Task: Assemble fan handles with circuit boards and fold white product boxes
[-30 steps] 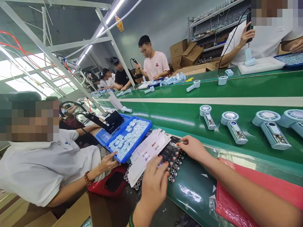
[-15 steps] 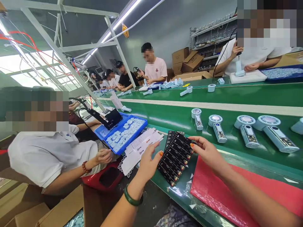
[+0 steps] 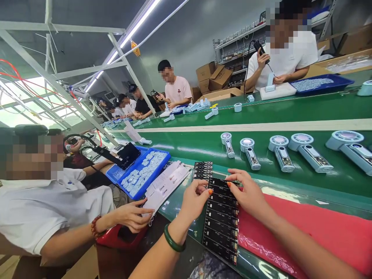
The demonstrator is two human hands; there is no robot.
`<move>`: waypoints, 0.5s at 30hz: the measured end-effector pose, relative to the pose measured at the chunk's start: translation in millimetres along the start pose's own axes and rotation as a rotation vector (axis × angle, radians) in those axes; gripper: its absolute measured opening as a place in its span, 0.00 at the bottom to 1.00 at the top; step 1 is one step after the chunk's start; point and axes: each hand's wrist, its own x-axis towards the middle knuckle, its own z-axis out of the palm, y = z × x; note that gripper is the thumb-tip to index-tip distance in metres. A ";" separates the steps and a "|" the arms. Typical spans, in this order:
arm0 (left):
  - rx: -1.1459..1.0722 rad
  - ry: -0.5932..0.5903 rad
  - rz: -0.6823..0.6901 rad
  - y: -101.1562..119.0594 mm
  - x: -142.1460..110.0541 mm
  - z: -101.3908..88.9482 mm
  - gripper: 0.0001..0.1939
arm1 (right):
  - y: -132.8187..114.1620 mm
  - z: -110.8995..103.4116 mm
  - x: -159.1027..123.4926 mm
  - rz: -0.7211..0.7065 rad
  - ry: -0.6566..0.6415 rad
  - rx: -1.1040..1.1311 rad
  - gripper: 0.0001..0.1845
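Observation:
A black circuit board panel (image 3: 221,223), divided into several narrow strips with small parts along its right edge, hangs tilted over the table's near edge. With thumb and fingers, my left hand (image 3: 194,203) pinches its upper left corner; a green bangle circles that wrist. On the upper right edge, my right hand (image 3: 247,192) grips the same panel between thumb and fingers. Just behind lie more black circuit board panels (image 3: 202,169) on the table, partly hidden by my left hand and the held panel.
A red plastic sheet (image 3: 302,232) lies under my right forearm. Several light-blue handheld fans (image 3: 281,153) with exposed boards line the green bench (image 3: 180,145). To the left, a co-worker's hand (image 3: 135,215) touches printed papers (image 3: 167,184) beside a blue tray (image 3: 164,157) of small pale parts.
The panel has turned upright and come nearer, off the other panels. My left hand has moved from beside it onto its corner. The co-worker's hand has reached the papers. The view has shifted right.

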 end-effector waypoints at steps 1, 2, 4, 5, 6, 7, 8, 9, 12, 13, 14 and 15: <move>-0.030 -0.038 -0.013 -0.3 -2.7 2.4 0.14 | -3.3 -2.0 -1.0 0.011 -0.010 0.025 0.12; -0.055 -0.071 -0.020 0.9 -5.6 3.3 0.13 | -7.7 -5.1 -2.0 0.035 -0.032 0.047 0.12; -0.081 -0.107 -0.016 8.3 -11.2 0.7 0.16 | -18.6 -15.0 -3.6 0.072 -0.108 0.059 0.13; -0.065 -0.116 -0.001 14.6 -13.8 -2.5 0.18 | -24.6 -21.0 -4.2 0.070 -0.153 0.043 0.14; -0.023 -0.126 0.029 22.2 -16.4 -6.5 0.19 | -30.4 -27.1 -4.9 0.054 -0.196 0.017 0.14; 0.040 -0.146 0.074 30.4 -18.7 -10.7 0.19 | -35.5 -32.3 -5.6 0.029 -0.235 -0.007 0.14; 0.109 -0.176 0.128 38.6 -20.9 -14.3 0.18 | -39.5 -36.2 -6.6 0.003 -0.277 -0.020 0.14; 0.170 -0.209 0.181 45.9 -22.7 -17.0 0.17 | -42.3 -38.3 -7.9 -0.012 -0.319 -0.020 0.14; 0.253 -0.235 0.249 58.3 -25.8 -17.6 0.13 | -42.6 -32.9 -14.0 -0.003 -0.362 0.025 0.20; 0.254 -0.218 0.239 59.0 -26.0 -15.9 0.11 | -41.0 -28.5 -16.5 0.014 -0.343 0.044 0.22; 0.247 -0.190 0.227 58.4 -25.8 -13.9 0.10 | -39.4 -23.9 -18.9 0.033 -0.317 0.063 0.24; 0.239 -0.157 0.222 57.1 -25.3 -12.1 0.10 | -38.2 -19.7 -21.3 0.049 -0.298 0.082 0.24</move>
